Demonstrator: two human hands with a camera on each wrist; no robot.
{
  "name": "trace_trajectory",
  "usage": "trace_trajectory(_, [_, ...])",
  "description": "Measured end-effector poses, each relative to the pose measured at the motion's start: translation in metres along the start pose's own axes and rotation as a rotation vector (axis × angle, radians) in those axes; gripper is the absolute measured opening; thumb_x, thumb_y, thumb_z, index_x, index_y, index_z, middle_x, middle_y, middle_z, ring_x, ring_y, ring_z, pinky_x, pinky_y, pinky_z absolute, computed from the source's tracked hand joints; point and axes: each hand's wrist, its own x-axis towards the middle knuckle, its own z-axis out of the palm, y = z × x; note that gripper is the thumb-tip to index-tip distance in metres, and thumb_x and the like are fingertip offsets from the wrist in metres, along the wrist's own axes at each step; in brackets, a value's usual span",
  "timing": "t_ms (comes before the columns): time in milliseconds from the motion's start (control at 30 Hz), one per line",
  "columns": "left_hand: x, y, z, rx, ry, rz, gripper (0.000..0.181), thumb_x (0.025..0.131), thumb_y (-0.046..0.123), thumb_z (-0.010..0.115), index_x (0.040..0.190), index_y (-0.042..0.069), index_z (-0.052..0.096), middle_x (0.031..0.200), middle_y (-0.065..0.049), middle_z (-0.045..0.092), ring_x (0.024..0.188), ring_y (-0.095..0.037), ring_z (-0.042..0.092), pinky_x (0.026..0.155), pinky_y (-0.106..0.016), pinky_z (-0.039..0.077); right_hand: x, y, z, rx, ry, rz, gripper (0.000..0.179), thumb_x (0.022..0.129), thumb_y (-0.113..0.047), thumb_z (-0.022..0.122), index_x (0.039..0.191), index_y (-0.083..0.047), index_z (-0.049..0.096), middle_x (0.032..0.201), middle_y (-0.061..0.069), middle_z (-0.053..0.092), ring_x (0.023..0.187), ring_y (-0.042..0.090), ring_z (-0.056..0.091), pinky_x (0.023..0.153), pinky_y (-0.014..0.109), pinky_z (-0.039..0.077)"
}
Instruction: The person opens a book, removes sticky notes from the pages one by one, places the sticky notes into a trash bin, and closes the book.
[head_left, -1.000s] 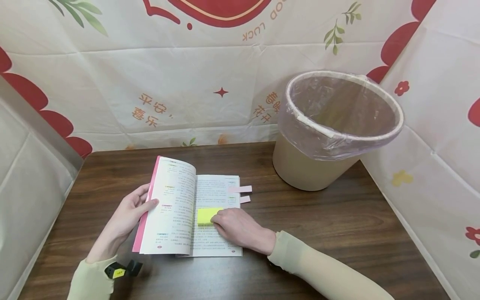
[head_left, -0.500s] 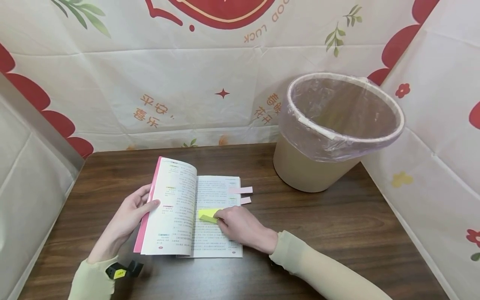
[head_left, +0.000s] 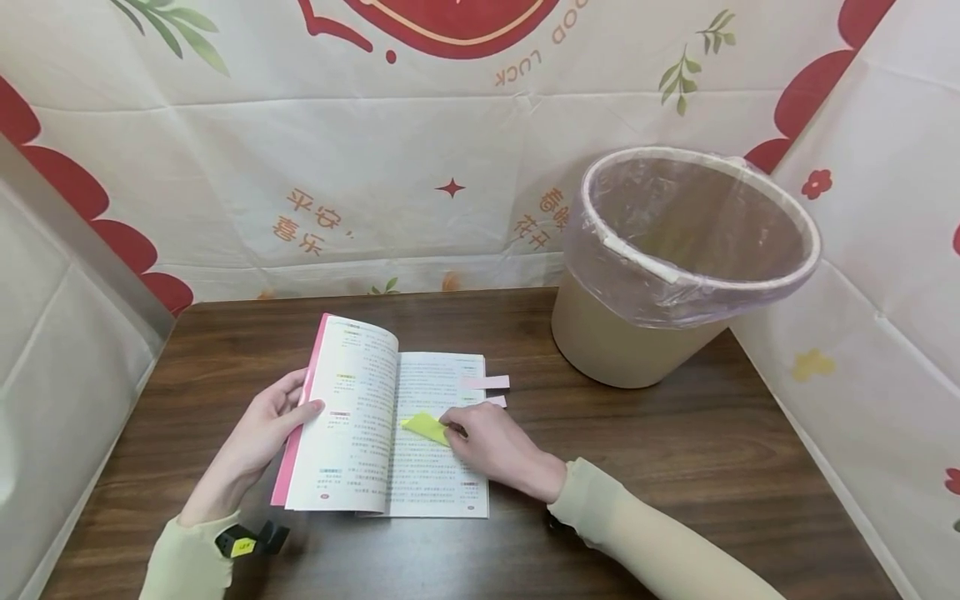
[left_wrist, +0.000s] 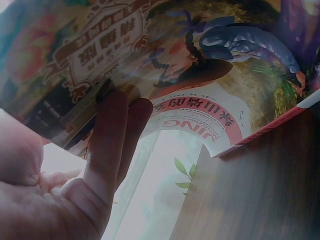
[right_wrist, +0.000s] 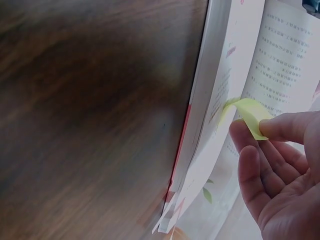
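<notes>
Head view: a brown table (head_left: 675,467) holds a lined bin (head_left: 622,342), far right; nearer and left, an open book (head_left: 367,433), its left side gripped by the left hand (head_left: 262,429); the right hand (head_left: 497,442) pinches a yellow note (head_left: 425,427) over the right page.

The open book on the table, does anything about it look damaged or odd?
No damage shows. The yellow sticky note curves up from the page, pinched by the right hand, so that's hardly odd. Pink tabs jut past the page edge.
</notes>
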Motion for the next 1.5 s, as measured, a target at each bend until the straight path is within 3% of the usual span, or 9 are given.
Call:
trace_trajectory(233, [0.000, 0.001, 0.001, 0.003, 0.010, -0.005, 0.068, 0.105, 0.018, 0.064, 0.160, -0.003, 0.029, 0.112, 0.023, 0.075, 0.091, -0.008, 0.080, 0.078, -0.028, 0.066, 0.000, 0.006, -0.001, 0.070, 0.016, 0.034, 0.016, 0.096, -0.008, 0.071, 0.109, -0.007, 0.082, 0.102, 0.004, 0.082, 0.068, 0.001, 0.053, 0.065, 0.013, 0.046])
trace_trajectory(500, [-0.001, 0.002, 0.001, 0.010, 0.019, -0.010, 0.069, 0.104, 0.017, 0.065, 0.160, -0.003, 0.029, 0.112, 0.023, 0.075, 0.090, -0.008, 0.080, 0.078, -0.028, 0.066, 0.001, 0.007, -0.003, 0.085, 0.026, 0.061, 0.016, 0.097, -0.007, 0.070, 0.109, -0.004, 0.081, 0.101, 0.007, 0.083, 0.070, 0.002, 0.058, 0.066, 0.016, 0.051])
trace_trajectory(733, [0.000, 0.002, 0.001, 0.005, 0.015, -0.004, 0.069, 0.105, 0.017, 0.064, 0.160, -0.003, 0.028, 0.119, 0.011, 0.078, 0.090, -0.007, 0.080, 0.077, -0.027, 0.066, 0.002, 0.009, -0.004, 0.094, 0.036, 0.075, 0.017, 0.096, -0.007, 0.071, 0.109, -0.004, 0.081, 0.101, 0.008, 0.083, 0.075, 0.002, 0.065, 0.068, 0.018, 0.055])
trace_trajectory(900, [0.001, 0.001, 0.000, -0.002, 0.002, -0.004, 0.065, 0.106, 0.013, 0.061, 0.159, -0.005, 0.028, 0.112, 0.018, 0.076, 0.088, -0.007, 0.080, 0.075, -0.028, 0.066, 0.001, 0.011, -0.004, 0.126, 0.040, 0.076, 0.017, 0.095, -0.006, 0.071, 0.109, -0.002, 0.080, 0.101, 0.011, 0.083, 0.076, 0.008, 0.073, 0.067, 0.018, 0.058])
trace_trajectory(1167, [0.002, 0.000, -0.002, 0.004, -0.002, -0.008, 0.064, 0.106, 0.012, 0.059, 0.159, -0.005, 0.028, 0.117, 0.008, 0.077, 0.088, -0.008, 0.080, 0.075, -0.030, 0.066, 0.000, 0.014, -0.006, 0.157, 0.061, 0.092, 0.017, 0.095, -0.006, 0.071, 0.109, -0.002, 0.080, 0.099, 0.012, 0.083, 0.083, 0.013, 0.078, 0.072, 0.022, 0.062])
trace_trajectory(1500, [0.002, -0.001, -0.002, 0.000, -0.007, 0.003, 0.064, 0.106, 0.012, 0.060, 0.159, -0.006, 0.028, 0.116, 0.011, 0.077, 0.088, -0.008, 0.080, 0.075, -0.030, 0.067, 0.000, 0.016, -0.009, 0.149, 0.070, 0.124, 0.015, 0.095, -0.007, 0.072, 0.107, -0.003, 0.080, 0.097, 0.009, 0.083, 0.083, 0.011, 0.076, 0.072, 0.021, 0.061])
